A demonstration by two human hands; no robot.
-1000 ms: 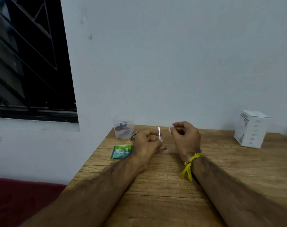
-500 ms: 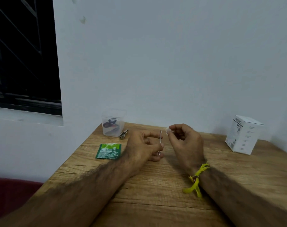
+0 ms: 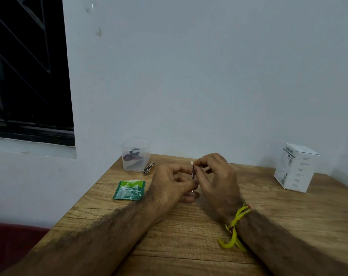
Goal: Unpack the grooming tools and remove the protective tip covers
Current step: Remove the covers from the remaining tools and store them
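Metal, thin and dull grey, the grooming tool [image 3: 193, 176] stands nearly upright between your two hands, just above the wooden table [image 3: 189, 236] near its far edge. Your left hand [image 3: 173, 183] lies with its outer edge on the table, fingers curled inward, and pinches the lower part of the tool between thumb and fingertips, with the bottom end of the tool poking out beneath them. Your right hand [image 3: 219, 176] arches over from the other side, wrist raised, thumb and forefinger closed on a small pale tip cover [image 3: 192, 162] at the top end of the tool; whether the cover is on the tip or just free of it is too small to tell. The remaining right fingers hang loosely curled below. A yellow thread bracelet [image 3: 236, 226] is tied round your right wrist, its ends trailing onto the table. To the left of your hands lies a torn green sachet [image 3: 129, 189], flat on the wood. Behind it a clear plastic box [image 3: 135, 154] holds dark items, and a nail clipper [image 3: 148, 168] rests beside the box. Well apart on the right stands a white carton [image 3: 295, 169].
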